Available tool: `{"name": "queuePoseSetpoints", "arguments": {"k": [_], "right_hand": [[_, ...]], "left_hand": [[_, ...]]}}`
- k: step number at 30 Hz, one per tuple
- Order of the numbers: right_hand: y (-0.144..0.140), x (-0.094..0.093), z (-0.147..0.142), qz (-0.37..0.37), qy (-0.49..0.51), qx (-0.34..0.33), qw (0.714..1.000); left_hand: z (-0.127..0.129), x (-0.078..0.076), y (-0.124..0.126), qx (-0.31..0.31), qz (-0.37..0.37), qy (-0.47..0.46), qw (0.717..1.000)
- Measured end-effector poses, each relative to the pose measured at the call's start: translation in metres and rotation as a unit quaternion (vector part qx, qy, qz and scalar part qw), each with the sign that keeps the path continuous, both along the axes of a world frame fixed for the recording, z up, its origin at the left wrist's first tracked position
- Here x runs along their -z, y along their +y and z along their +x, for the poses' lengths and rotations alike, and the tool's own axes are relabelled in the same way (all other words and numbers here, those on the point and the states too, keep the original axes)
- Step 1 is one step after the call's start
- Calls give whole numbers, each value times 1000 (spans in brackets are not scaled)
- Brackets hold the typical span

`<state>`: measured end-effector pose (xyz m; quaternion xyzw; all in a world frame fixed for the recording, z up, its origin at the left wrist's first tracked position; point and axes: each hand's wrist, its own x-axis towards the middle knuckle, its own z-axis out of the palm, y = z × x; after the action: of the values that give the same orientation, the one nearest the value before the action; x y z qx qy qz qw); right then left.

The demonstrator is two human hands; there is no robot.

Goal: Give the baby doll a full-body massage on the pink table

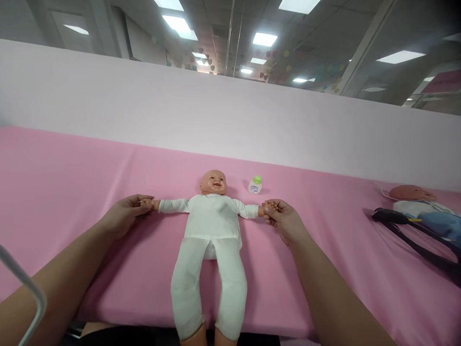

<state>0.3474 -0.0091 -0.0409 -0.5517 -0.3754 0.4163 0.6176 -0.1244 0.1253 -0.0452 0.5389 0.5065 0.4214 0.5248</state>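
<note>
A baby doll (212,216) in white clothes lies on its back on the pink table cover (72,192), head away from me, legs hanging over the near edge. Its arms are spread straight out to both sides. My left hand (126,214) grips the doll's hand on the left side. My right hand (283,218) grips the doll's other hand on the right side. A small white bottle with a green cap (255,185) stands just right of the doll's head.
At the far right lies a second doll (414,197) with a black strap or instrument (403,221) and blue cloth beside it. A white partition wall (230,115) runs behind the table. A grey metal bar (25,283) crosses the lower left corner.
</note>
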Motion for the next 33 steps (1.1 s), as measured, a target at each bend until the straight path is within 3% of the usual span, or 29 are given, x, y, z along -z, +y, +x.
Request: {"name": "queuePoseSetpoints", "arguments": {"k": [8,12,23,33], "right_hand": [[-2,-4,-3,-42,-76,20,996],[-2,-6,-4,-38,-53,40,997],[2,0,-2,24,42,10,999],[-3,-2,-3,-6,-36,-6,999]], "left_hand": [[3,-1,-2,2,27,31,999],[3,-1,-2,-5,18,24,1000],[4,-5,-2,-45,-33,-59,997],[-1,0,-2,13,16,8,1000]]}}
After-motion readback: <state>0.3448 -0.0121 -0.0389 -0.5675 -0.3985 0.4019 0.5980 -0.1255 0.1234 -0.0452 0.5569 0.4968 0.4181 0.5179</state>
